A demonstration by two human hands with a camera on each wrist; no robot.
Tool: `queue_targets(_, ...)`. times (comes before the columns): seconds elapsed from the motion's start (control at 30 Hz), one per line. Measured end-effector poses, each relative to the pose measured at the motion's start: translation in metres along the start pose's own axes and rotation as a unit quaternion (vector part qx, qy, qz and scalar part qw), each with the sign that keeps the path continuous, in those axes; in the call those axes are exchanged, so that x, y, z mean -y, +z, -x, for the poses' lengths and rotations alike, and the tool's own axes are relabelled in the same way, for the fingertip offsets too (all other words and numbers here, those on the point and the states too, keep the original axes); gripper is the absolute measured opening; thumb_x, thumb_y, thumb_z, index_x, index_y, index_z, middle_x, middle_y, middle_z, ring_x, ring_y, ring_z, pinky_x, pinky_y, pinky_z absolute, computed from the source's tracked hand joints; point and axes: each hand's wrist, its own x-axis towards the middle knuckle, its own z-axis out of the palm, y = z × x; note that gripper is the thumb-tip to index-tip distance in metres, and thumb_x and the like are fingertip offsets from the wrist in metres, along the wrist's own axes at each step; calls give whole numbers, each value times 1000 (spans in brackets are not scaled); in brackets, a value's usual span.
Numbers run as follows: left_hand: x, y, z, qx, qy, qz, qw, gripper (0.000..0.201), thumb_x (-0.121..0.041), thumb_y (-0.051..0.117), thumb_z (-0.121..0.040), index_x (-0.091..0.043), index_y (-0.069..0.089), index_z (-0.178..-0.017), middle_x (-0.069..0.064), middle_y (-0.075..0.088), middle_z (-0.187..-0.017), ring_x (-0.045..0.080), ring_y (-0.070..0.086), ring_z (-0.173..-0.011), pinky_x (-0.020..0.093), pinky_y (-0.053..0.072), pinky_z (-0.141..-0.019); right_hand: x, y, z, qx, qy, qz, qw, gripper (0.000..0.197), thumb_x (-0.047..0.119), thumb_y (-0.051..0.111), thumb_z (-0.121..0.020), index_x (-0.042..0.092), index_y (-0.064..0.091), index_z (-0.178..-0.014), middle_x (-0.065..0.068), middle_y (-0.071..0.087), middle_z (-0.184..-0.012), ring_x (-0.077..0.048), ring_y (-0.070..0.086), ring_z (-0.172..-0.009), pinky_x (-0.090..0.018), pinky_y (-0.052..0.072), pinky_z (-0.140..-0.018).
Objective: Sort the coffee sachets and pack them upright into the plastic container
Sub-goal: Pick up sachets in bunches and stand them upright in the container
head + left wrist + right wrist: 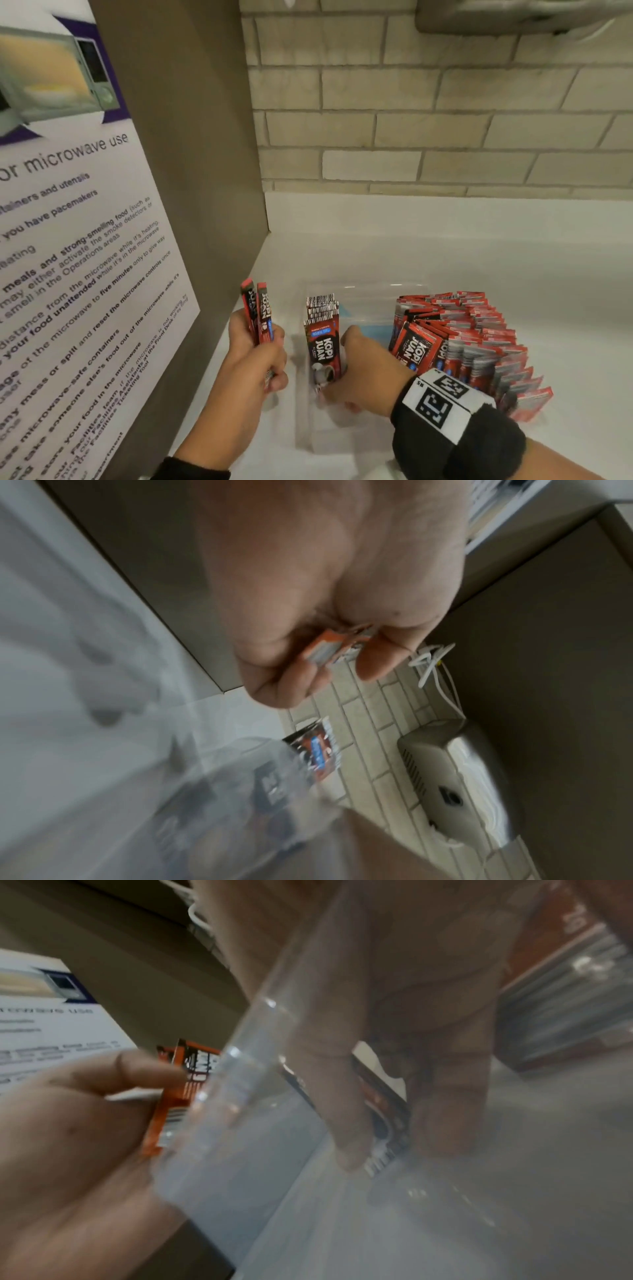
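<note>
The right hand reached down inside the clear plastic container, fingers curled round the foot of an upright stack of sachets. This grip probably steadied them against the left wall so they would not topple while the row was short. Just left of that hand, outside the container wall, the left hand was clenched on a small bundle of sachets, held on end, likely so they could drop in already upright. To the right of the right hand, a large fanned heap of sachets leaned at the container's far side; whether it lay inside or just beyond could not be told. Farther off stood the white counter and, behind it, the tiled wall.
</note>
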Motion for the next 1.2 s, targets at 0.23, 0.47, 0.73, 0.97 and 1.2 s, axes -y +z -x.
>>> queue_targets(0.23, -31, 8, 26, 36, 28, 64, 997, 23, 8, 40, -90, -5, 58, -98, 7, 66, -73, 21, 65, -58, 36, 57, -51, 22, -58, 49, -110, -117, 33, 986, 41, 36, 65, -83, 20, 41, -113, 5, 57, -86, -3, 50, -65, -16, 33, -51)
queue_targets(0.47, -43, 25, 50, 115, 27, 23, 993, 28, -9, 66, -77, -17, 65, -104, 14, 71, -86, 25, 68, -66, 32, 55, -50, 40, -54, 72, -89, -207, -257, 940, 20, 19, 72, -79, 14, 63, -96, -3, 61, -85, -10, 54, -64, -23, 43, -59)
queue_targets(0.73, -47, 19, 52, 44, 16, 72, 996, 35, -34, 51, -80, -8, 60, -101, 9, 66, -76, 16, 59, -54, 23, 43, -40, 51, -72, 84, -100, -375, -365, 846, 19, -15, 65, -75, 3, 61, -80, -7, 70, -95, -18, 70, -75, -24, 54, -62)
queue_targets(0.97, -57, 36, 54, 73, 31, 169, 982, 30, -22, 75, -74, -13, 51, -88, 1, 50, -61, 8, 39, -44, 16, 28, -36, 37, -59, 75, -277, -499, 34, 820, 36, -11, 51, -79, 8, 68, -105, -2, 49, -128, -1, 53, -110, -11, 41, -95)
queue_targets(1.2, -64, 26, 46, -4, 131, -72, 989, 30, -18, 79, -64, -29, 68, -90, -10, 46, -52, 7, 31, -43, 18, 28, -42, 34, -59, 76, -346, -439, 32, 829, 30, 9, 54, -83, 20, 66, -109, 8, 40, -117, 1, 49, -90, -8, 42, -82)
